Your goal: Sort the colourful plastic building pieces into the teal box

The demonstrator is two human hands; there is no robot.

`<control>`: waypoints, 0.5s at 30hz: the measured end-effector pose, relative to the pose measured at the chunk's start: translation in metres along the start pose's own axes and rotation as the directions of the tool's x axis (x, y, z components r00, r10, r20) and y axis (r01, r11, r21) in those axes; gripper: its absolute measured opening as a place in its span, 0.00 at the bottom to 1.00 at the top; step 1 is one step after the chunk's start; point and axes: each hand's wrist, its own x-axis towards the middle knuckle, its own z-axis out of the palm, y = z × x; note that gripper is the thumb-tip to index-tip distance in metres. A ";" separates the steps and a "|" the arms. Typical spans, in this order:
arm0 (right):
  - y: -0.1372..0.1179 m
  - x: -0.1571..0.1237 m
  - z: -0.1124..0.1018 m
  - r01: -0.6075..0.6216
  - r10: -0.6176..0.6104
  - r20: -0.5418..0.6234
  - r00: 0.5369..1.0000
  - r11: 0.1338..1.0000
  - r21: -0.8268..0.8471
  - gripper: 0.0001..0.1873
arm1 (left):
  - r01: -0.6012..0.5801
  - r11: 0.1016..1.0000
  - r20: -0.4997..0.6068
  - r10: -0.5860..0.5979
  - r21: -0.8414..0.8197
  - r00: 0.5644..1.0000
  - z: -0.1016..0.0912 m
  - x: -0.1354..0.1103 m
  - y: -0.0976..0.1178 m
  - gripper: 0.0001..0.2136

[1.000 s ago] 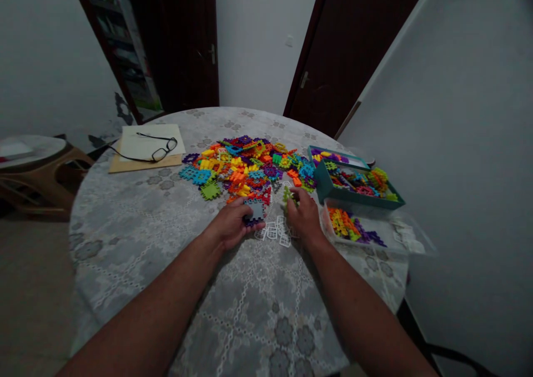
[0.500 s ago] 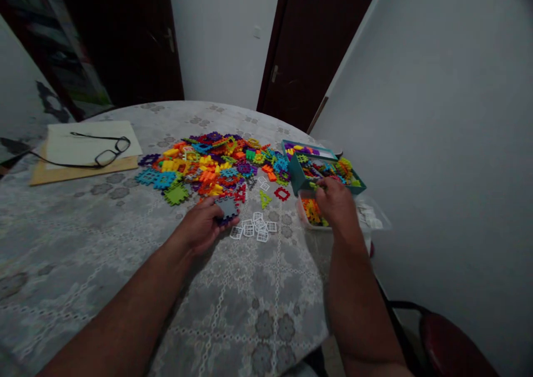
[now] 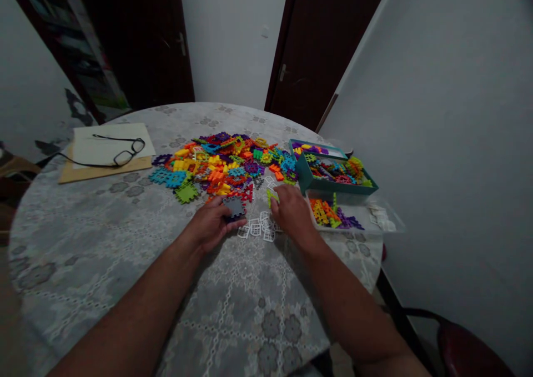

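Note:
My left hand (image 3: 210,221) is closed around the edge of a grey square interlocking tile (image 3: 234,205) with notched sides, and purple shows along its lower edge. My right hand (image 3: 292,215) is over the table to the right of it, its fingers curled in. At those fingertips shows a yellow-green piece (image 3: 270,196); whether it is gripped or lies on the table I cannot tell. Several white window-frame pieces (image 3: 255,229) lie just below and between the hands, partly covered by the right one. A red triangular piece (image 3: 249,192) sits just beyond the grey tile.
A heap of colourful interlocking pieces (image 3: 225,163) spreads behind the hands. At the right stand a teal box (image 3: 333,185) full of pieces and a clear plastic tub (image 3: 368,228) with more. Eyeglasses (image 3: 124,157) rest on paper (image 3: 83,138) at the left.
My right hand has moved left from the boxes to beside the white pieces, uncovering the clear tub. My left hand still holds the grey tile. The view has shifted slightly.

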 end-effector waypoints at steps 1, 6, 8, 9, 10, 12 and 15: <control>-0.006 0.001 0.008 -0.034 0.036 0.049 0.998 0.999 -0.029 0.13 | -0.002 1.000 0.003 0.002 0.025 1.000 0.001 -0.001 0.002 0.17; -0.005 0.004 0.031 -0.142 0.165 0.211 0.964 0.983 -0.120 0.16 | -0.030 0.997 0.002 0.030 0.067 1.000 0.004 -0.001 0.006 0.13; 0.000 0.004 0.033 -0.165 0.180 0.207 0.962 0.982 -0.087 0.17 | -0.040 0.997 0.001 0.040 0.072 0.999 0.003 0.000 0.005 0.13; 0.001 0.003 0.034 -0.176 0.185 0.196 0.963 0.982 -0.060 0.20 | -0.044 0.996 -0.002 0.044 0.072 0.999 0.003 0.001 0.004 0.13; 0.002 0.003 0.033 -0.179 0.181 0.185 0.966 0.983 -0.029 0.21 | -0.044 0.996 -0.002 0.044 0.075 0.999 0.003 0.001 0.003 0.12; 0.005 0.002 0.029 -0.149 0.142 0.161 0.977 0.988 0.032 0.22 | -0.039 0.996 0.000 0.039 0.083 0.999 0.003 0.001 0.002 0.12; 0.015 0.002 0.012 -0.091 0.089 0.038 0.995 0.993 0.075 0.19 | -0.025 0.995 0.007 0.025 0.092 1.000 0.003 0.000 0.003 0.12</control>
